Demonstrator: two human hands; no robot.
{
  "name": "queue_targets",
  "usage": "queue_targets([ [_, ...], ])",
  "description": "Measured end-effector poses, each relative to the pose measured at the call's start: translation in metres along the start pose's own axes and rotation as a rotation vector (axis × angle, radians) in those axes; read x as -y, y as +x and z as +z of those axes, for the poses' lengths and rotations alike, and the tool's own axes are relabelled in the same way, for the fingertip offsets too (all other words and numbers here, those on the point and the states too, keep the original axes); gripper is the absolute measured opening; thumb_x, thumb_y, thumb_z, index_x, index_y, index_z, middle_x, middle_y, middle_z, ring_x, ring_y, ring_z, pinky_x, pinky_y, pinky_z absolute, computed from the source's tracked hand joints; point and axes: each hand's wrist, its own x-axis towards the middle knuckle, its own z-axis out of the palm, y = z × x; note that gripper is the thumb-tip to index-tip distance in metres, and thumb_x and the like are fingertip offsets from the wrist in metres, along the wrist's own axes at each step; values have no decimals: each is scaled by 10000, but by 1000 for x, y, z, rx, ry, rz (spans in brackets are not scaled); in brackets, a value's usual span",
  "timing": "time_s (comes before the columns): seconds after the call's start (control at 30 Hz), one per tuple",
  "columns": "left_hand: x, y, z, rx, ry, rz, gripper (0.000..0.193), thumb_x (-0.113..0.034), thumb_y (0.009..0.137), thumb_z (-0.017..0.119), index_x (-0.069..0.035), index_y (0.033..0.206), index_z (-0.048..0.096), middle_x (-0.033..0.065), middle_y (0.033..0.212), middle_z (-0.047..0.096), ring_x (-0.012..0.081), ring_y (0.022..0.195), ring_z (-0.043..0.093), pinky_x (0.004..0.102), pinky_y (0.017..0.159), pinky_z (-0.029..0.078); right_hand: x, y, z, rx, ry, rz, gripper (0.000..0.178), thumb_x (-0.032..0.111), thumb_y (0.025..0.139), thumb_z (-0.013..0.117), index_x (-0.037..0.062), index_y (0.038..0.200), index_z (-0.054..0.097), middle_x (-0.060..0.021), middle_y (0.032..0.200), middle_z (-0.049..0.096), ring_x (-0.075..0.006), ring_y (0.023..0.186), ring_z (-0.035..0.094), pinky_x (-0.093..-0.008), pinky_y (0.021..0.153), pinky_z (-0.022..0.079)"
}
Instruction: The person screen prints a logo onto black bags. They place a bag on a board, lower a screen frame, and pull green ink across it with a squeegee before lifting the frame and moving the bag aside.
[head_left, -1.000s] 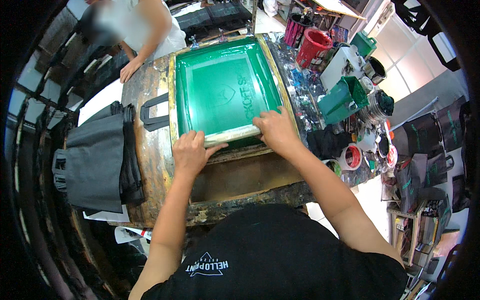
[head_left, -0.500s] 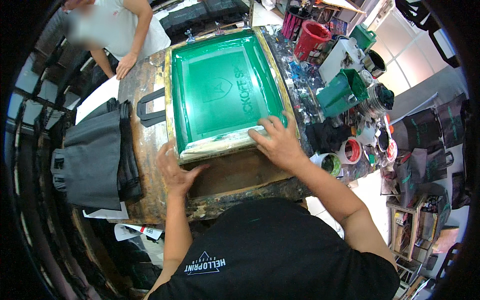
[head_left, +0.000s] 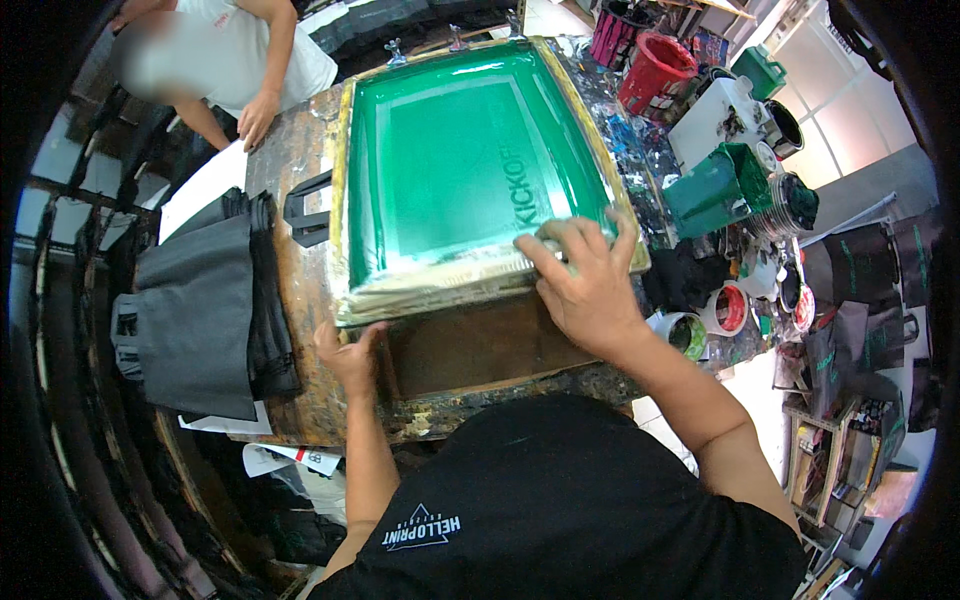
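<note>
A silk-screen frame (head_left: 430, 297) covered in wet green ink (head_left: 440, 165) lies before me, its near edge raised off the wooden board (head_left: 470, 350). My right hand (head_left: 590, 280) has its fingers hooked over the near rail, toward the right corner. Below the near left corner is my left hand (head_left: 347, 358), its thumb spread from the fingers, whose tips are partly hidden by the frame. The dark handle of a bag (head_left: 305, 210) sticks out from under the frame's left side; the rest of that bag is hidden.
Left on the table sits a stack of black bags (head_left: 200, 300). Metal clamps (head_left: 397, 52) line the frame's far edge. Along the right stand a red bucket (head_left: 657, 75), a green container (head_left: 720, 190) and paint pots (head_left: 727, 308). Another person's hand (head_left: 258, 118) rests at the far left.
The frame's near edge has come up, with my right hand gripping it. My left hand has dropped slightly to below the corner. The whole view has shifted a little.
</note>
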Motion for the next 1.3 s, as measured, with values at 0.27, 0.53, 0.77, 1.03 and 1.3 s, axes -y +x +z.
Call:
queue_targets([
  [0.27,-140,114,-22,-239,-630,92,624,-223,988,765,59,1479,503,123,1282,660,189,1147,618,330,1020,474,-22,132,-66,-383,-166,-115,424,460,858,676,135,1129,704,-92,942,659,-277,1017,632,-567,985,378],
  [0.53,-104,115,12,-13,-101,142,815,-303,976,750,-11,1608,325,244,1336,561,314,1170,597,429,1041,466,-35,209,-102,-274,-218,-91,544,574,999,519,50,961,661,-117,873,665,-219,853,607,-490,963,411],
  [0.77,-51,57,47,361,553,-141,826,-289,911,774,5,1569,370,360,1279,570,519,1194,571,527,1043,469,-42,235,-121,-106,-158,-45,621,624,1035,431,57,954,669,-109,847,674,-215,838,636,-502,950,467],
  [1.03,-59,113,40,200,85,91,411,-23,896,663,31,1304,663,217,1241,709,321,1163,671,420,1049,494,-37,234,-129,-113,-199,-31,633,625,1039,424,51,963,679,-124,865,692,-238,872,661,-525,990,456],
  [1.3,-22,237,-96,117,-258,-215,345,-32,945,641,-18,1281,720,10,985,716,47,719,589,205,612,466,-34,243,-141,-96,-165,-8,652,654,1010,462,43,966,684,-135,874,696,-253,931,653,-485,965,438],
])
